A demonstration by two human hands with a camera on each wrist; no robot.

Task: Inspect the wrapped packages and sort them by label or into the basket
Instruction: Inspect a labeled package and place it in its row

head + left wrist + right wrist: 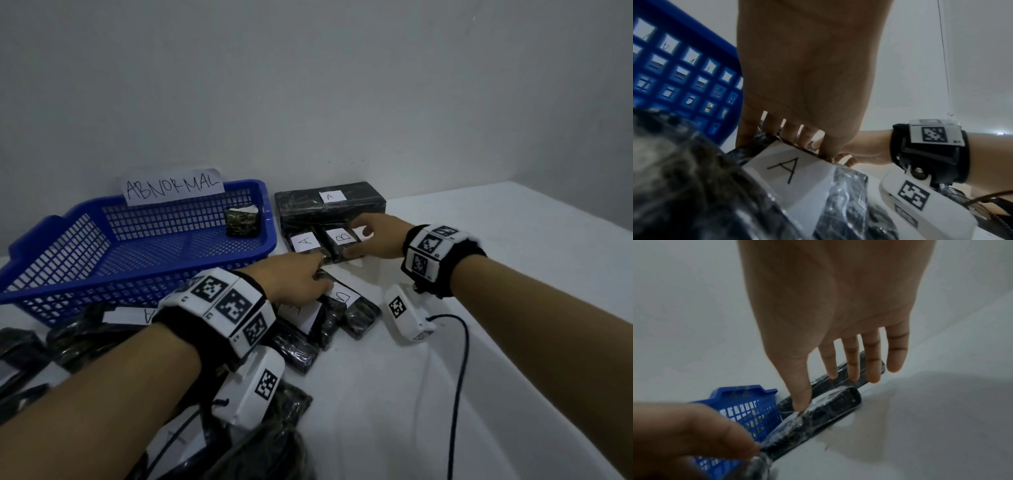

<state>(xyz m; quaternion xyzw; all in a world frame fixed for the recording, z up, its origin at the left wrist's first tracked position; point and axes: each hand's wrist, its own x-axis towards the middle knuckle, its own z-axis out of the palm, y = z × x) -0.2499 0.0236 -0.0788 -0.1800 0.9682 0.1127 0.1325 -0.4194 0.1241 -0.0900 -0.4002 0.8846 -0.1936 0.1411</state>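
Item: small wrapped packages, black, film-covered, each with a white paper label; sorted lot and unsorted lot on a white tabletop (pixel 479 240), all placed here relative to the blue basket (pixel 54 246). Just right of the basket lies a long A package (pixel 346 202), and in front of it a small A package (pixel 303 244) side by side with the B package (pixel 342 241). The right hand (pixel 373 236) spans the B package, thumb at its near end and fingers at its far end, holding it lightly on the tabletop. In front of the basket's right corner lies the unsorted heap; there the left hand (pixel 294 281) curls its fingers (pixel 807 134) over the far edge of another A-labelled package (pixel 789 168). One package (pixel 241 222) stands inside the basket below the ABNORMAL sign (pixel 173 186). Handling, judged: light, firm, blocky; the glossy crinkled film looks slippery, and the label is loose paper. Take hold across the short ends or long edges, not by the label.
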